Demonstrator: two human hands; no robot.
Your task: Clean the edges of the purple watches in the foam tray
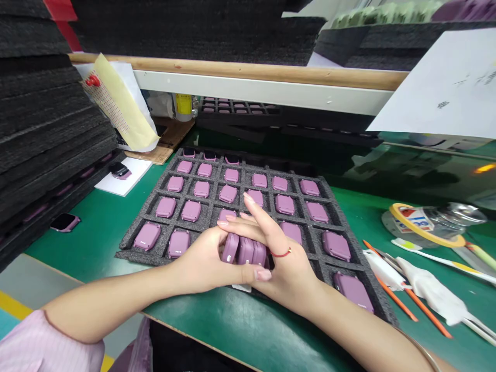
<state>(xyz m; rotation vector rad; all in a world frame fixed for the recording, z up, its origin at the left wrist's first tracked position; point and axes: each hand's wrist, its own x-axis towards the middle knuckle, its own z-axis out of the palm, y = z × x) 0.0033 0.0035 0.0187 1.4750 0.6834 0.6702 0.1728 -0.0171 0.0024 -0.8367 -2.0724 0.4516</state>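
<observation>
Several purple smartwatch cases (245, 250) stand on edge side by side between my two hands. My left hand (199, 258) is closed around them from the left, its thumb stretched along their near side. From the right, my right hand (287, 261), with a thin red band on it, grips the same row; its fingers reach over the top and one points upward. Both hands are above the near part of a black foam tray (134, 254), whose compartments carry more purple cases (191, 211). The fingers partly hide the held cases and the compartments below.
Left on the green table lie a watch (65, 222) and a white pad (126, 181) with a dark watch on it. Foam trays (42, 103) are stacked beyond. At right are a glass bottle (430, 222), a toothbrush (445, 261) and wrapped tools (434, 292). A shelf (251, 88) overhangs the back.
</observation>
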